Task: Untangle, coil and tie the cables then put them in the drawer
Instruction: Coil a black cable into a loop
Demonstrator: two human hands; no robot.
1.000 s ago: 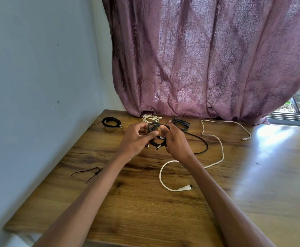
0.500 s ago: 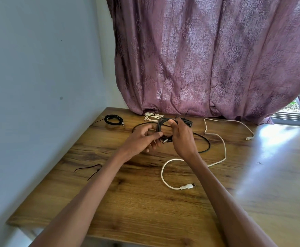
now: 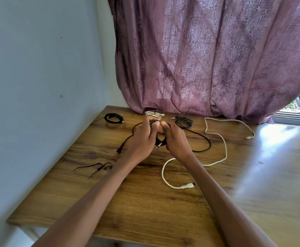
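Left hand [image 3: 142,139] and right hand [image 3: 175,138] meet mid-surface [image 3: 145,211], both pinching a black cable [image 3: 203,139] that trails right. Open wood lies toward the near edge; a loose white cable [image 3: 224,145] sprawls right, with small ties [image 3: 95,168] near the left edge.

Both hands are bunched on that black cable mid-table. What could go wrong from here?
Both the left hand and right hand pinch the black cable, whose loose run and free plug trail on the table. Pulling could knot it or drag it into the uncoiled white cable alongside. The loose black ties may get swept off.
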